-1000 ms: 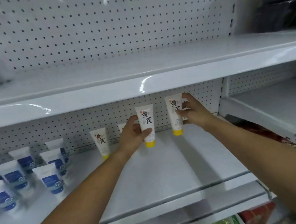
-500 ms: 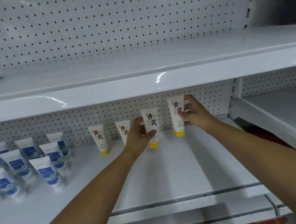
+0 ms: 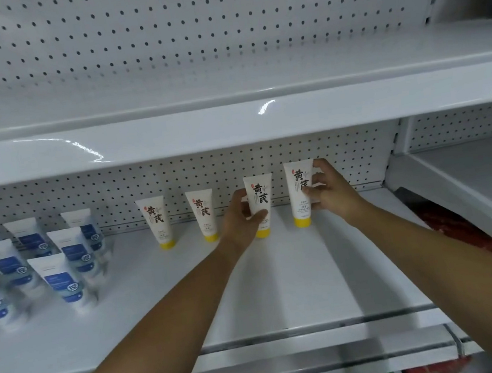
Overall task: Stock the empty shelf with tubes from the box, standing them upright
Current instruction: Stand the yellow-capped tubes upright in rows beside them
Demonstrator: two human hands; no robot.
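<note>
White 黄芪 tubes (image 3: 157, 221) – fingers (image 3: 240, 198) of left hand (image 3: 238, 223) pinch one, right hand (image 3: 330, 195) another

Arms outstretched, left hand (image 3: 240, 222) around third tube (image 3: 260, 197), right hand (image 3: 330, 194) around fourth tube (image 3: 297, 185).

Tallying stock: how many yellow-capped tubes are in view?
4, in a row along the pegboard: leftmost tube and second tube stand free, third tube is in the left hand, fourth tube in the right hand. None looks hidden.
</note>
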